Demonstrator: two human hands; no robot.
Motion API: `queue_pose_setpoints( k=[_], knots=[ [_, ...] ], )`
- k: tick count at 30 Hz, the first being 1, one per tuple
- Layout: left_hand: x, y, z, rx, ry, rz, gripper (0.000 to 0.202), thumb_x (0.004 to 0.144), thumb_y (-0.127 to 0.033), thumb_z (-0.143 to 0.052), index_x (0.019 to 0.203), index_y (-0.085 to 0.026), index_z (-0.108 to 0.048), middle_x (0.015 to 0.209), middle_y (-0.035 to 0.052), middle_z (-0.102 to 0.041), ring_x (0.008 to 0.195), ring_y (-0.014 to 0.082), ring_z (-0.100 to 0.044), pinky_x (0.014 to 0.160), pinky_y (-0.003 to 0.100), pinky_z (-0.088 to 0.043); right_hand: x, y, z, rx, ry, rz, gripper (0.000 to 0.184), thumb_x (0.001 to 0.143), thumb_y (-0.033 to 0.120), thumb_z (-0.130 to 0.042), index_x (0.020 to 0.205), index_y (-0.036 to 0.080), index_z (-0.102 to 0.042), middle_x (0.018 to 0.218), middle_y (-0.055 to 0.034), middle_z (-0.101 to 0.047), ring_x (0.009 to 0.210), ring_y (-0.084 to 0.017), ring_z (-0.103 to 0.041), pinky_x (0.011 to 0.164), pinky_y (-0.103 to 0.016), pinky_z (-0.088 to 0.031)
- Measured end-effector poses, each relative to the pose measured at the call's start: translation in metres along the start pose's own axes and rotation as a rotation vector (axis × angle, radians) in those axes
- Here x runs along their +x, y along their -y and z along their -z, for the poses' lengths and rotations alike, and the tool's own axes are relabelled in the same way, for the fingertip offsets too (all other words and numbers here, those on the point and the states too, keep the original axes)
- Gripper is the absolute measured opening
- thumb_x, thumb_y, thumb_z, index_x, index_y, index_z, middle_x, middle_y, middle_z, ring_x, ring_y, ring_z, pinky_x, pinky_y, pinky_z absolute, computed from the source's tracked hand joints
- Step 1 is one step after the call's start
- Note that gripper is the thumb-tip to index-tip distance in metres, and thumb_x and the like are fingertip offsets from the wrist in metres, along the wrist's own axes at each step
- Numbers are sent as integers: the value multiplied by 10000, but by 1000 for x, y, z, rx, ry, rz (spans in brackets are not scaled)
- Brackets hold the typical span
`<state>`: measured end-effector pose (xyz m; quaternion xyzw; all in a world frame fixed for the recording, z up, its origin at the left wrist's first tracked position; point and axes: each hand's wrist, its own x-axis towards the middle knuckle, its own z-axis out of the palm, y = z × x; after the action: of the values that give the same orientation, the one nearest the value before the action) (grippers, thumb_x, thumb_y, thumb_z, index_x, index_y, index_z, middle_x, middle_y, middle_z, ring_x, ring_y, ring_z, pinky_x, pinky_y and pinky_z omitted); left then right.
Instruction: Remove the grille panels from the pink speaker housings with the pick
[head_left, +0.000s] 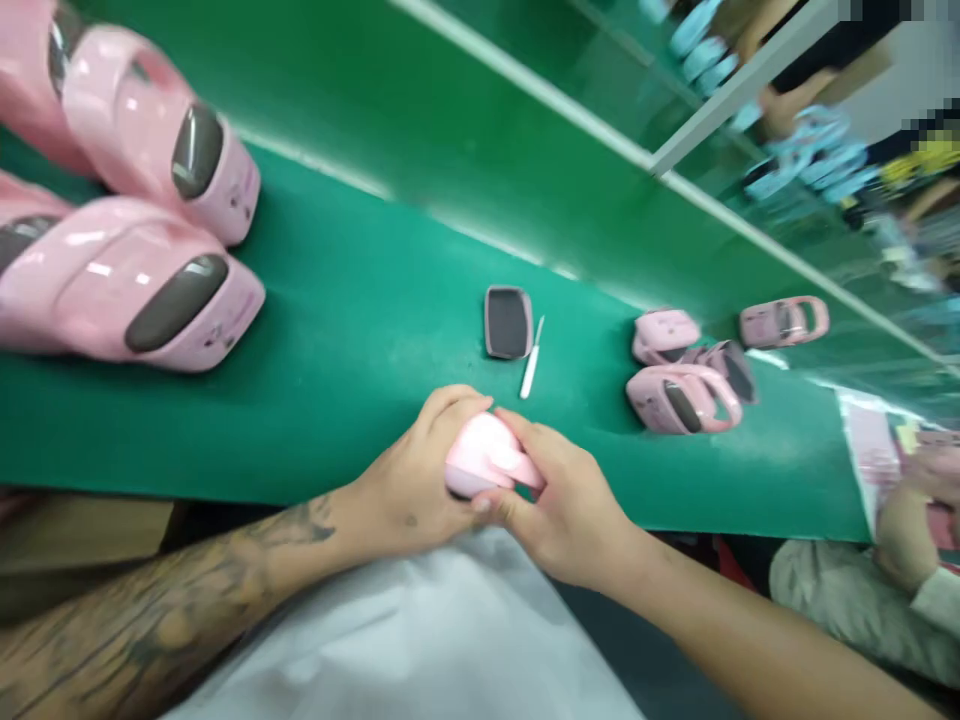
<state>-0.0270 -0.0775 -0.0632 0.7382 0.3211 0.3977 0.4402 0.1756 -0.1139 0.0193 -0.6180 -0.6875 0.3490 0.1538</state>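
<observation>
The left hand [420, 480] and the right hand [576, 500] face each other, both curled; the tattooed left forearm [180, 600] and the right forearm [720, 630] slant inward.

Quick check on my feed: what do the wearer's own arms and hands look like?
The left hand and right hand are bare, without gloves. Patterned tattoos cover the left forearm down toward the wrist; none show on the right forearm. No sleeves are visible. A pale grey garment shows between the arms.
</observation>
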Motion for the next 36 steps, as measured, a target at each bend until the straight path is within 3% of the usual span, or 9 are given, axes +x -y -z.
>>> queue_pose_setpoints(
  k=[2,5,8,13,17,20,25,31,36],
  knots=[
    [7,1,12,8,52,186,865,753,-385,-943,1519,-226,-574,1456,168,-645,1300,394,-670,1103,512,-580,11,-11,4,129,-7,14,697,895,542,-847,1487,226,-657,1297,-129,-784,1142,-311,-766,1021,-482,-639],
    [17,4,27,-91,-143,439,833,687,-416,-968,1435,-222,-659,1432,143,-697,1237,395,-705,1036,475,-599,30,-32,2,352,-159,25,782,895,604,-846,1554,262,-600,1357,-126,-743,1206,-301,-750,1085,-496,-623],
    [20,6,33,-363,-334,541,739,715,-505,-961,1337,-198,-707,1316,129,-753,1126,341,-732,925,399,-612,38,-42,-17,495,-238,32,800,941,597,-809,1612,273,-516,1434,-153,-697,1208,-293,-759,1065,-495,-643],
    [17,-2,26,-786,-498,552,677,785,-508,-948,1334,-190,-710,1197,119,-798,1094,306,-753,814,321,-617,34,-36,-44,419,-313,191,594,1038,552,-672,1550,268,-572,1462,-149,-695,1232,-284,-749,1038,-445,-647],
    [15,-4,25,-883,-603,565,592,801,-464,-952,1293,-211,-741,1180,100,-820,1135,314,-763,848,338,-646,59,-54,-24,-66,-525,-145,472,1111,449,-399,1379,187,-687,1190,-146,-774,1013,-263,-763,937,-427,-620],
    [19,0,27,-907,-698,601,543,791,-437,-965,1247,-219,-765,1147,79,-841,1120,312,-785,916,379,-662,89,-77,0,-194,-491,-289,476,1068,435,-519,1410,151,-687,1057,-137,-780,938,-294,-750,815,-410,-579],
    [33,4,26,-996,-835,680,453,759,-402,-974,1140,-225,-806,1082,43,-865,1058,289,-816,944,396,-680,103,-87,9,-293,-346,-277,334,993,345,-666,1292,226,-758,1062,-100,-779,940,-263,-743,725,-329,-500],
    [39,3,20,-1065,-821,621,453,761,-417,-966,1148,-230,-823,1069,53,-875,1116,307,-813,1001,407,-670,92,-83,-1,-327,-373,-293,254,963,141,-571,1111,162,-777,1079,-152,-764,952,-288,-735,725,-347,-468],
    [39,6,15,-1049,-783,598,427,755,-419,-972,1112,-230,-834,1104,55,-876,1161,324,-806,1061,437,-650,92,-90,4,-252,-475,-299,318,982,116,-483,1135,139,-761,1191,-188,-757,904,-273,-737,748,-371,-502]
  ],
)
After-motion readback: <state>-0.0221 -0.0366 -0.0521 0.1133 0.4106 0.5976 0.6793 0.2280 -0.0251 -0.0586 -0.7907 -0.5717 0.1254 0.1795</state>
